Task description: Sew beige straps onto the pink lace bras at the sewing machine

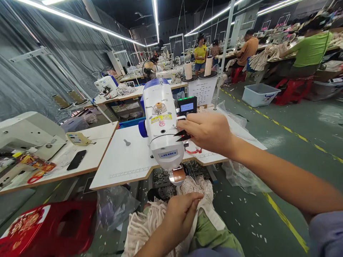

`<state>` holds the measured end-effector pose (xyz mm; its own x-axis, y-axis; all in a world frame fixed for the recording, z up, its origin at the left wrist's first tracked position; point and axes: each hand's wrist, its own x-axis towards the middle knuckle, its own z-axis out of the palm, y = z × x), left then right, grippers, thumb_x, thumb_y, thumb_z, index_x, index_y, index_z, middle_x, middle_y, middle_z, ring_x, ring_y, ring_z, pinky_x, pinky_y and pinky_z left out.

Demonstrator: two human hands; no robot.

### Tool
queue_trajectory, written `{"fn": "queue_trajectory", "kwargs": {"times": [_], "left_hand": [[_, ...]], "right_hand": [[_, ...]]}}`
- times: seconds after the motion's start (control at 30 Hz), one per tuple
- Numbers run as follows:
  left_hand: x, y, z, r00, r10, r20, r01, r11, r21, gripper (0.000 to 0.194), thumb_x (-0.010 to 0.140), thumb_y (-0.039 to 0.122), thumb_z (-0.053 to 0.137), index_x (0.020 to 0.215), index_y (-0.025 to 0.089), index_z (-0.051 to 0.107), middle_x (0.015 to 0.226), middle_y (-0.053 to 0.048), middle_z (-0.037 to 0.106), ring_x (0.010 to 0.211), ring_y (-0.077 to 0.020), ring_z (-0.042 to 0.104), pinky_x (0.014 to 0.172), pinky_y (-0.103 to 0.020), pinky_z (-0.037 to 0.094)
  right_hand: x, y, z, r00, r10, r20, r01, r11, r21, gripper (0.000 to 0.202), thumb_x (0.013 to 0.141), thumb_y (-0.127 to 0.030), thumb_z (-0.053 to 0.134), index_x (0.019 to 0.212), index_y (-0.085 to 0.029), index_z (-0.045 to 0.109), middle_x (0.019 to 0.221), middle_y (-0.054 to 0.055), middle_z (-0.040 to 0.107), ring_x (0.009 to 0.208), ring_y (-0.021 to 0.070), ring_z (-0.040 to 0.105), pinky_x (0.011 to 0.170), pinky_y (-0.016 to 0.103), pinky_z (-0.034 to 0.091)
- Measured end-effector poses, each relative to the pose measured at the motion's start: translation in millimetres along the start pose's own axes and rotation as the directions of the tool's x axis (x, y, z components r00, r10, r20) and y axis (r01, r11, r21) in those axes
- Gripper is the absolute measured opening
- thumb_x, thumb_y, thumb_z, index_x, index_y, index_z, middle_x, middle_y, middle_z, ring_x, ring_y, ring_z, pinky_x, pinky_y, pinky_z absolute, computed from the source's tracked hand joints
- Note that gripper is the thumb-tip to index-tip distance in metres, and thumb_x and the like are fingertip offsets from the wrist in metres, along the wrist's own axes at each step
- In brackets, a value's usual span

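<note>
A white JUKI sewing machine (164,117) with blue trim stands in front of me. My right hand (207,134) is closed at the right side of its head, with the dark pointed blades of thread snips (183,136) sticking out below the fingers. Its fingertips meet the machine's side near a small metal part. Lower down, my left hand (180,216) is closed with thumb and forefinger together, on cream fabric (211,214) that hangs below the needle area and over my lap. More bunched cream strips (143,226) lie beside my left wrist.
A lit control panel (187,106) and thread cones (188,70) stand behind the machine. To the left are a phone (76,159), red-handled scissors (36,176) and a red stool (50,226). Plastic bags hang near the table edges. Several people sit or stand farther back.
</note>
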<state>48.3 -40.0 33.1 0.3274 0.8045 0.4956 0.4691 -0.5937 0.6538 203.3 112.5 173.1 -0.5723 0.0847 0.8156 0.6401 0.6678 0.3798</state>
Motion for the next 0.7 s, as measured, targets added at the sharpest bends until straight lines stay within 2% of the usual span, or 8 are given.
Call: {"fn": "queue_trajectory", "kwargs": {"times": [0.13, 0.2, 0.27, 0.33, 0.4, 0.53, 0.6, 0.7], "left_hand": [[-2.5, 3.8, -1.2, 1.000, -0.018, -0.002, 0.018, 1.000, -0.018, 0.023, 0.098, 0.018, 0.047, 0.110, 0.019, 0.066, 0.088, -0.005, 0.078, 0.078, -0.0145, 0.074, 0.070, -0.020, 0.054], [-3.2, 5.7, -1.1, 0.999, -0.043, -0.001, 0.043, 0.998, -0.047, 0.023, 0.097, 0.017, 0.047, 0.108, 0.019, 0.067, 0.086, -0.004, 0.077, 0.075, -0.0136, 0.073, 0.069, -0.019, 0.054], [-4.0, 6.5, -1.4, 0.997, -0.072, -0.003, 0.072, 0.995, -0.072, 0.022, 0.097, 0.017, 0.048, 0.106, 0.019, 0.068, 0.085, -0.004, 0.077, 0.074, -0.0130, 0.073, 0.069, -0.018, 0.053], [-6.1, 5.2, -2.3, 0.996, -0.092, 0.006, 0.092, 0.992, -0.085, 0.023, 0.096, 0.017, 0.048, 0.105, 0.019, 0.069, 0.085, -0.003, 0.077, 0.075, -0.0131, 0.073, 0.069, -0.018, 0.053], [-10.4, 1.6, -3.2, 0.994, -0.110, 0.022, 0.112, 0.990, -0.090, 0.023, 0.095, 0.018, 0.048, 0.104, 0.019, 0.069, 0.085, -0.004, 0.077, 0.076, -0.0136, 0.073, 0.070, -0.018, 0.053], [-24.7, -8.5, -0.8, 0.968, -0.185, 0.169, 0.200, 0.977, -0.077, 0.027, 0.094, 0.019, 0.045, 0.101, 0.022, 0.071, 0.088, -0.003, 0.078, 0.078, -0.0153, 0.074, 0.071, -0.019, 0.054], [-34.0, -13.3, 4.7, 0.925, -0.246, 0.290, 0.261, 0.965, -0.012, 0.029, 0.092, 0.016, 0.045, 0.098, 0.022, 0.073, 0.085, -0.003, 0.078, 0.076, -0.0170, 0.074, 0.069, -0.020, 0.054], [-49.7, -20.6, 18.3, 0.852, -0.324, 0.411, 0.302, 0.946, 0.120, 0.027, 0.087, 0.013, 0.049, 0.092, 0.021, 0.073, 0.079, -0.003, 0.078, 0.072, -0.0194, 0.075, 0.064, -0.021, 0.054]], "right_hand": [[3.0, 1.2, 5.7, 1.000, -0.006, -0.023, 0.005, 1.000, -0.030, 0.033, 0.099, -0.020, 0.041, 0.074, -0.019, 0.064, 0.057, -0.003, 0.047, 0.051, 0.0117, 0.033, 0.051, 0.030, 0.017], [-1.6, -0.8, 7.7, 0.995, 0.062, -0.073, -0.059, 0.997, 0.046, 0.029, 0.097, -0.019, 0.041, 0.076, -0.019, 0.062, 0.057, -0.003, 0.046, 0.052, 0.0121, 0.034, 0.051, 0.030, 0.019], [-12.6, -8.9, 5.8, 0.975, 0.197, -0.102, -0.173, 0.964, 0.204, 0.023, 0.094, -0.015, 0.043, 0.076, -0.019, 0.058, 0.060, -0.002, 0.048, 0.055, 0.0121, 0.038, 0.052, 0.028, 0.024], [-30.8, -23.9, 1.4, 0.932, 0.357, -0.058, -0.303, 0.858, 0.414, 0.020, 0.092, -0.012, 0.044, 0.076, -0.020, 0.053, 0.062, -0.002, 0.048, 0.056, 0.0115, 0.040, 0.054, 0.025, 0.030], [-55.2, -43.5, -1.6, 0.894, 0.442, 0.066, -0.390, 0.700, 0.598, 0.021, 0.093, -0.012, 0.044, 0.075, -0.020, 0.049, 0.062, -0.004, 0.047, 0.055, 0.0105, 0.041, 0.055, 0.023, 0.034], [-107.1, -79.8, 6.7, 0.870, 0.311, 0.382, -0.488, 0.439, 0.754, 0.023, 0.098, -0.027, 0.045, 0.078, -0.020, 0.053, 0.063, -0.003, 0.051, 0.056, 0.0106, 0.045, 0.054, 0.022, 0.036], [-126.2, -90.7, 16.2, 0.803, 0.276, 0.528, -0.595, 0.342, 0.727, 0.028, 0.099, -0.036, 0.044, 0.079, -0.020, 0.054, 0.066, -0.002, 0.050, 0.057, 0.0112, 0.046, 0.055, 0.023, 0.036], [-141.3, -98.8, 32.8, 0.612, 0.347, 0.711, -0.781, 0.124, 0.612, 0.032, 0.098, -0.042, 0.042, 0.077, -0.020, 0.051, 0.068, -0.002, 0.048, 0.058, 0.0115, 0.046, 0.057, 0.024, 0.036]]}}
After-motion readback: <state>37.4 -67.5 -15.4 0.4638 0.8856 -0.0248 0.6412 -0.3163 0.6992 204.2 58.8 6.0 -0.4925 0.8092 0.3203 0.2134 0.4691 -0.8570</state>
